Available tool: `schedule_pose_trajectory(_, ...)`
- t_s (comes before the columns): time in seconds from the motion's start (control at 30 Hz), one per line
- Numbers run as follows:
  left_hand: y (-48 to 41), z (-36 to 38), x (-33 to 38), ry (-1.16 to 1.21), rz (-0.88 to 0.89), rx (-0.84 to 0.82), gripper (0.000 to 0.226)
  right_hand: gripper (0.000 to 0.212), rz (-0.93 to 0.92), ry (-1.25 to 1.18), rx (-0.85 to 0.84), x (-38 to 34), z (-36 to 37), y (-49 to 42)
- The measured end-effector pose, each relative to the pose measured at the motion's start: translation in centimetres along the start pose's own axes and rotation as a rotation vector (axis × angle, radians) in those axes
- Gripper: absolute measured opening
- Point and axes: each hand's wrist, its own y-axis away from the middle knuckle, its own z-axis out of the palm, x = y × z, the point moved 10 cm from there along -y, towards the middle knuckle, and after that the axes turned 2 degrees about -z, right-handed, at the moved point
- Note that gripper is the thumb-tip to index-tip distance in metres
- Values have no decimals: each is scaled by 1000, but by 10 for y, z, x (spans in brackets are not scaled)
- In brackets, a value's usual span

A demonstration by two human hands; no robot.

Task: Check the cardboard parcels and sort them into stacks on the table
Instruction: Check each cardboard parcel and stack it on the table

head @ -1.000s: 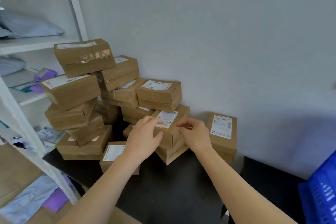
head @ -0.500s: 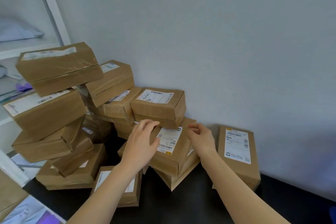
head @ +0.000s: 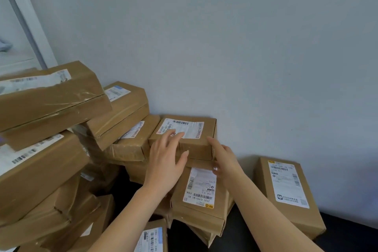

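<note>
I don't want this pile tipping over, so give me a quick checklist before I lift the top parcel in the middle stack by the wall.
1. Top clear: nothing lies on the top parcel: ok.
2. Grip: the left hand lies flat on its front edge and the right hand reaches its right corner, neither curled round it: not ok.
3. Label: the label faces up, partly under the left hand: ok.
4. Neighbours: the leaning parcels on the left sit tilted: not ok.
5. Whether the adjacent parcel presses against it: cannot tell.
6. Landing spot: bare table shows beside the lone parcel: ok.
</note>
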Motion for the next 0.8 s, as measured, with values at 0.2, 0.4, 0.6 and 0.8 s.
schedule_pose_trajectory(0.2, -13, 0, -3, -5, 84, 46, 42, 83, 45, -53, 61, 6, 4, -11)
schedule_pose_trajectory(0.4, -17, -12, -5, 115, 112, 157, 39, 83, 43, -154, 177, 9, -6, -7)
schedule_pose_trajectory(0.6, -3, -40, 10, 182, 85, 340, 54, 71, 19, -280, 241, 5, -20, 19)
schedule_pose_trajectory(0.8, 22, -18, 11, 796, -353, 267, 94, 49, -24, -543, 157, 2, -29, 63)
